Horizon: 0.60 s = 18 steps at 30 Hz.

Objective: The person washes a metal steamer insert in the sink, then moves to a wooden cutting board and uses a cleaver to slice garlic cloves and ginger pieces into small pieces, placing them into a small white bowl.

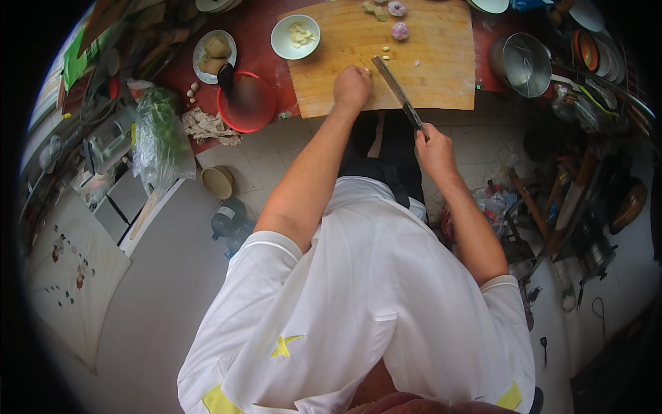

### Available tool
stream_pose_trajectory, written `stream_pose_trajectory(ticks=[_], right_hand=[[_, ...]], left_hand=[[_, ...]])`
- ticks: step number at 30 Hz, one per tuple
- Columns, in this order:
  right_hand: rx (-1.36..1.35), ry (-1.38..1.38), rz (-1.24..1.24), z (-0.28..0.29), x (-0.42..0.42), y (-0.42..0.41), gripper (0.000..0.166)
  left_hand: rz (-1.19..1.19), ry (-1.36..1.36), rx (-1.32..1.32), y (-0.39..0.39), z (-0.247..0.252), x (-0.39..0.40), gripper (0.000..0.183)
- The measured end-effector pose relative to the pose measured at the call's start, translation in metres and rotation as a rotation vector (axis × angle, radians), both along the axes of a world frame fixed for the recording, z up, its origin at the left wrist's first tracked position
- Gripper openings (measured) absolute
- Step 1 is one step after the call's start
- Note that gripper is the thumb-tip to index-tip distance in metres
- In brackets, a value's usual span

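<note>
My right hand point(435, 151) grips the handle of a kitchen knife point(395, 89), whose blade reaches over the front part of a wooden cutting board point(439, 67). Just left of the blade, my left hand point(354, 88) rests on the board with its fingers curled round a small pale piece, likely a garlic clove point(367, 71). Peeled cloves point(386, 57) lie beyond the blade's tip. Farther back are purple-skinned garlic bulbs point(400, 31) and a piece of ginger root point(373, 10). A white bowl point(276, 40) at the board's left edge holds pale slices.
Left of the board, the red table bears a plate of potatoes point(217, 44), a red basin point(266, 111) with an eggplant across its rim, loose garlic cloves point(192, 93) and a crumpled cloth point(207, 126). A metal pot point(538, 64) stands at the right. A bag of greens point(161, 134) is at the left.
</note>
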State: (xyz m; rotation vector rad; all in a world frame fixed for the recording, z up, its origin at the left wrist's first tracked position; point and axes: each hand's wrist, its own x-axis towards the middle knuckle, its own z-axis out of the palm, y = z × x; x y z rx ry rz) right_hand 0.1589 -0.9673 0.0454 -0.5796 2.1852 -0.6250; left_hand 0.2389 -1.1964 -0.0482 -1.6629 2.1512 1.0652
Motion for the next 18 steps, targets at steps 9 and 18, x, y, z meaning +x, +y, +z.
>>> stream_pose_trajectory(ticks=[9, 18], right_hand=[[0.034, -0.015, 0.081, 0.001, -0.004, 0.009, 0.021], [0.04, -0.019, 0.086, 0.002, -0.006, 0.01, 0.021]], left_hand=[[0.004, 0.014, -0.007, 0.0, -0.001, 0.001, 0.027], [0.008, 0.006, 0.02, -0.001, 0.001, 0.0, 0.027]])
